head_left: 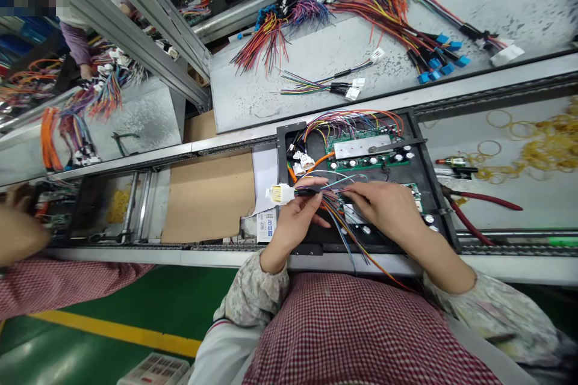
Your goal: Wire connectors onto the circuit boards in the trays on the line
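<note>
My left hand (pixel 295 216) is closed round a wire harness, just behind its white connector (pixel 280 194). Loose multicoloured wires (pixel 350 228) fan out from the harness and hang toward the front edge. My right hand (pixel 386 207) pinches some of these wires, its fingertips a short way right of my left hand. Beneath both hands lies a black tray (pixel 445 216) with a green circuit board (pixel 361 159). Orange and purple wires arch over the board's far side. More white connectors (pixel 302 162) sit at the tray's left, and part of a second board shows under my right wrist.
Bundles of wires with blue connectors (pixel 436 69) lie on the metal shelf (pixel 253 96) behind the rail. Red-handled pliers (pixel 469 204) and yellow rubber bands (pixel 542 147) are to the right. Cardboard (pixel 208 198) lies left of the tray. Other people's arms show at far left.
</note>
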Demonstrator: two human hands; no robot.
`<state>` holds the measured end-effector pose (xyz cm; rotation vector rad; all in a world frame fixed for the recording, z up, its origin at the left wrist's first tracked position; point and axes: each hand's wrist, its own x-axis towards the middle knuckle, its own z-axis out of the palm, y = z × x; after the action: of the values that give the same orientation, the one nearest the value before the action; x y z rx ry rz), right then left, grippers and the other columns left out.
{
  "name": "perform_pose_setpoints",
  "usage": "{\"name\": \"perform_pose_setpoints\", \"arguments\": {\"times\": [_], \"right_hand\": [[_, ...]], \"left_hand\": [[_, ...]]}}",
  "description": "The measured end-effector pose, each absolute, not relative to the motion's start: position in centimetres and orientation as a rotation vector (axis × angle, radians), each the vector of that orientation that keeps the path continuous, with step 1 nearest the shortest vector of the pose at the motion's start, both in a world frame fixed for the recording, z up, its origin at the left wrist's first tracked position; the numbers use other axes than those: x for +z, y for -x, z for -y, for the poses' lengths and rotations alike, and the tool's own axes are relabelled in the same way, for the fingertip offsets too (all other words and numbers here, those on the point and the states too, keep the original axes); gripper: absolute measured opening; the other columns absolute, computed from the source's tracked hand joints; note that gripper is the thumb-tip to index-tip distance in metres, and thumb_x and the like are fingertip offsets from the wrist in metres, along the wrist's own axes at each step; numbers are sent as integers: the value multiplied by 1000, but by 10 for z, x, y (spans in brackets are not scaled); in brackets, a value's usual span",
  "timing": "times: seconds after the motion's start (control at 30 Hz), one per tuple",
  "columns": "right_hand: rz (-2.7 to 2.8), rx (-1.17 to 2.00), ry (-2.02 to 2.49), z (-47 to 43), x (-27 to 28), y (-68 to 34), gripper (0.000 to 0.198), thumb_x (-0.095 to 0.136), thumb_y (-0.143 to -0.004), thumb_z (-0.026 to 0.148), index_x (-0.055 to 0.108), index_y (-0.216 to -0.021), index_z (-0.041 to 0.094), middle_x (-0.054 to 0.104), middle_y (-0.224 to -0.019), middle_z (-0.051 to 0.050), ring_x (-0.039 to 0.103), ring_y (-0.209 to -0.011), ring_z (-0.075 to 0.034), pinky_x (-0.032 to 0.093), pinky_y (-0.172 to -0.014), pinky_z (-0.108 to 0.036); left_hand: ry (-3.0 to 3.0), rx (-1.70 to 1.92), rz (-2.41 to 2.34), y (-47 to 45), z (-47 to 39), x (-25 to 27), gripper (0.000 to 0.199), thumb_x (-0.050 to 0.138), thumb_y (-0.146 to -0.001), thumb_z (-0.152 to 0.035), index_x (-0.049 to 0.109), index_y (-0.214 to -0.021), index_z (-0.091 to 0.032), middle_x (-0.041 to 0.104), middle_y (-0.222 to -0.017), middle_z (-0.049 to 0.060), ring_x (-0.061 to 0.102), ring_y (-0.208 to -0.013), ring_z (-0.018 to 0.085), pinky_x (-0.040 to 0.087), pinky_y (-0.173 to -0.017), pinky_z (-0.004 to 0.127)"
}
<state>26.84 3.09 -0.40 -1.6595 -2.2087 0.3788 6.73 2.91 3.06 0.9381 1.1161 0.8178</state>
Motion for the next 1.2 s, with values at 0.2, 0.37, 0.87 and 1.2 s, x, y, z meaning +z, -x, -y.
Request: {"name": "perform_pose_setpoints", "arguments": {"times": [0.2,0.37,0.87,1.2], "right_hand": [[2095,481,1724,1,16,-284,39,47,-95,55,71,-92,24,67,-61,1,59,-49,-14,29,-49,-27],[1982,343,1958,18,21,-311,52,45,-94,59,63,-63,22,58,-50,-1,53,-45,-15,27,-48,-28],[1807,337,2082,3,-4,-324,34,47,-94,43,74,-96,21,74,-76,-6,65,-61,-21,38,-57,-30],[1914,231,2036,3,-2,-323,36,45,-96,42,74,-94,20,73,-73,-6,64,-57,-21,34,-54,-30]], "left_hand": [[-989,828,-1173,-67,-30,28,30,64,-87,-40,67,-111,-22,71,-103,7,69,-89,19,58,-49,18],[-967,886,-1164,-66,-34,27,23,67,-86,-40,67,-98,-20,70,-101,5,70,-87,19,60,-50,20],[-955,750,-991,-62,-40,31,32,66,-89,-34,64,-117,-19,73,-104,9,72,-98,22,64,-60,22],[-980,741,-992,-62,-41,30,24,65,-90,-35,65,-106,-18,74,-103,9,73,-92,20,61,-56,19]]}}
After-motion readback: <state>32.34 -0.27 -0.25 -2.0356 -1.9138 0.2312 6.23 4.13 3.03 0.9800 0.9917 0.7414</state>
